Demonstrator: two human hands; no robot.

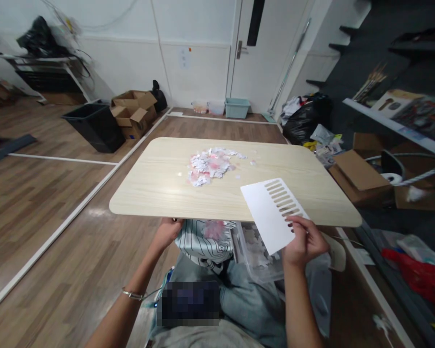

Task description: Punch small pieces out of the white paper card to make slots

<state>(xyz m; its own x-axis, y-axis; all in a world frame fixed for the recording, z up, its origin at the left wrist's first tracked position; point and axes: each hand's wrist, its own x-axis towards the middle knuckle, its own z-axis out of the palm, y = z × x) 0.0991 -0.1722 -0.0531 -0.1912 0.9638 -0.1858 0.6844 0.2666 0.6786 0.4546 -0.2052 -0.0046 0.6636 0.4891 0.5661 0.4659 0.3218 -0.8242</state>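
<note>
In my right hand [306,240] I grip a thin white sheet with a row of slots [262,217] by its slotted edge, tilted over the front of the table. My left hand [169,231] is closed at the table's front edge on the rim of a patterned bag [203,245], pale with dark wavy lines; some of its fingers are hidden. Pinkish scraps [215,229] show in the bag's mouth, which sits above my lap. On the wooden tabletop [148,183] lies a loose heap of white and pink paper scraps [212,164].
A clear plastic bin [253,270] with white pieces stands under the table's front edge, beside my leg. Beyond are a black trash bin [96,125], cardboard boxes [133,113], and a teal basket [237,108]. An open carton [362,169] and shelves are at the right.
</note>
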